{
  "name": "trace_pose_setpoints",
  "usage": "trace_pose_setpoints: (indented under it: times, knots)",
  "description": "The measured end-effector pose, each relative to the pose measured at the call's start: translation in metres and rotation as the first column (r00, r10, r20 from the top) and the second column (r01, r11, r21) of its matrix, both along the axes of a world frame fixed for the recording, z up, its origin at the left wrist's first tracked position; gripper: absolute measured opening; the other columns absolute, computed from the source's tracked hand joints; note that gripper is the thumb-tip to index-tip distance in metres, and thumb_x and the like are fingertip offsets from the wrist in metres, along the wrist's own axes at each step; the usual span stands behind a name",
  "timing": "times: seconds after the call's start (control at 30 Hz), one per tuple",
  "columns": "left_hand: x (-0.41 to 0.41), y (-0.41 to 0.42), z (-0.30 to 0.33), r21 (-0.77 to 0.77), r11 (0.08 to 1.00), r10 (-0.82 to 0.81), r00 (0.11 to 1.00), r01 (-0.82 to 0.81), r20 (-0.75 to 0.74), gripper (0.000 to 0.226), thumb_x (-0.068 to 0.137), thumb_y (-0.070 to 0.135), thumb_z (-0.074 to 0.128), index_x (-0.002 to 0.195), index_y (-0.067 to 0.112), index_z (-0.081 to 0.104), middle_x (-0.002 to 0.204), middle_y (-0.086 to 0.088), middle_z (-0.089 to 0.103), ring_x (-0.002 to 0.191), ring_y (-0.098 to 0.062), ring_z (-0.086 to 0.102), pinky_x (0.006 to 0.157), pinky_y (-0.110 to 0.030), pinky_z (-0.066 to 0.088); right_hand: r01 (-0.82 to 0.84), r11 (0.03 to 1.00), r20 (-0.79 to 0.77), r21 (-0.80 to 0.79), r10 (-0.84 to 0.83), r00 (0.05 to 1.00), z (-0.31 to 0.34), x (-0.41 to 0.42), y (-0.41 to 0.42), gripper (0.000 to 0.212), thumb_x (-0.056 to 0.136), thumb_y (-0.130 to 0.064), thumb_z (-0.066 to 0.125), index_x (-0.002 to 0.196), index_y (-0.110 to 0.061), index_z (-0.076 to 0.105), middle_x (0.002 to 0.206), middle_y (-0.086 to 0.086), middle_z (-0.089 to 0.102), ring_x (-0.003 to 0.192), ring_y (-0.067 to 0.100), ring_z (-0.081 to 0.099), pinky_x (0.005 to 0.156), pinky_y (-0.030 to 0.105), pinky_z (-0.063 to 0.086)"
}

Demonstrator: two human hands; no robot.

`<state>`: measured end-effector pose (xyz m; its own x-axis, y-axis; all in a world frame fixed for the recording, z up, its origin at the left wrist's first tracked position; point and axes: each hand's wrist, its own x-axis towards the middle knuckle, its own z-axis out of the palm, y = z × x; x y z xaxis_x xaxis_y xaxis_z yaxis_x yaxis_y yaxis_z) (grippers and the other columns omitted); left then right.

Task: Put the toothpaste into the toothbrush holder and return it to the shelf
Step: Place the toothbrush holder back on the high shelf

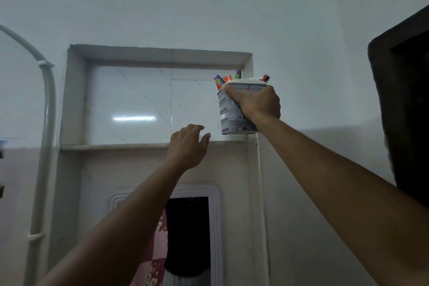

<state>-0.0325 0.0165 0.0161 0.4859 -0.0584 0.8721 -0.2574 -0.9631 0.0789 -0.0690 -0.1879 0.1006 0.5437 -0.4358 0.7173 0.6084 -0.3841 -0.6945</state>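
A grey perforated toothbrush holder [228, 115] with a white rim is at the right end of the recessed wall shelf [116, 146], its base level with the ledge. My right hand [255, 102] grips its upper side. Purple and green toothbrush heads and an orange toothpaste tube [222, 81] stick out of its top. My left hand [188, 146] hovers below and left of the holder, in front of the ledge, fingers apart and holding nothing.
The niche has a marble back wall [139, 104]. A white pipe [47, 123] runs down the left wall. A dark frame [404, 111] stands at the right. Below the shelf hangs a white-framed mirror [188, 234].
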Motion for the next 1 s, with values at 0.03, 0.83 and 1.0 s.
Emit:
trace_pose_setpoints:
  times: [0.03,0.83,1.0]
  knots:
    - [0.007,0.000,0.000,0.006,1.000,0.003,1.000,-0.003,-0.001,0.052,0.110,0.050,0.046,0.149,0.018,0.060,0.150,-0.006,0.064,0.136,-0.029,0.061,0.114,-0.048,0.043,0.016,1.000,0.002,0.002,-0.016,1.000,0.000,0.008,0.002,0.119,0.037,-0.103,0.077,0.126,-0.024,0.071,0.119,-0.005,0.078,0.105,0.021,0.077,0.088,0.041,0.066]
    - [0.066,0.009,-0.024,0.065,0.995,0.065,0.986,-0.075,0.151,0.060,0.112,0.058,0.027,0.123,0.025,0.076,0.124,0.007,0.077,0.123,-0.018,0.068,0.111,-0.043,0.041,0.370,0.828,0.015,-0.422,-0.402,0.916,-0.056,0.103,0.028,0.121,0.103,-0.090,0.029,0.177,-0.001,-0.006,0.186,0.018,0.004,0.168,0.041,0.015,0.132,0.060,0.015]
    - [0.064,0.008,-0.024,0.062,0.995,0.066,0.982,-0.078,0.176,0.059,0.111,0.057,0.028,0.119,0.025,0.077,0.121,0.008,0.078,0.120,-0.019,0.069,0.111,-0.042,0.042,0.316,0.833,-0.010,-0.454,-0.359,0.933,-0.072,0.108,0.024,0.109,0.107,-0.084,0.025,0.178,-0.010,-0.013,0.188,0.015,-0.009,0.173,0.042,-0.001,0.134,0.064,0.003]
